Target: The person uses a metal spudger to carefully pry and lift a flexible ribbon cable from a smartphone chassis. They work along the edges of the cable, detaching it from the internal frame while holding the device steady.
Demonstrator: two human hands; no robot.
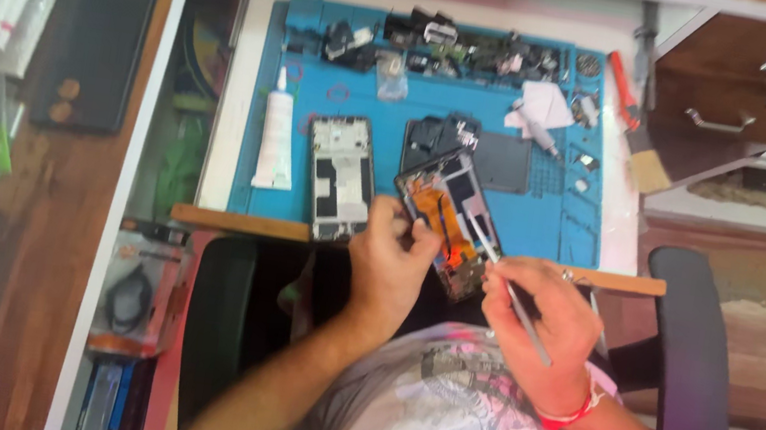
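My left hand [394, 257] grips the near left edge of an opened phone [451, 217] with orange parts showing inside, tilted over the front edge of the blue work mat [514, 219]. My right hand [539, 319] holds thin metal tweezers [517, 301], whose tip touches the phone's near right side. A second phone frame [339, 176] lies flat on the mat just left of my left hand.
A white glue tube [276, 140] lies on the mat's left side. Small parts and tools crowd the mat's far edge [449, 45]. A brush [636, 132] lies at the right. A dark tablet [95, 46] rests on the wooden table at left. Chair armrests [688, 341] flank me.
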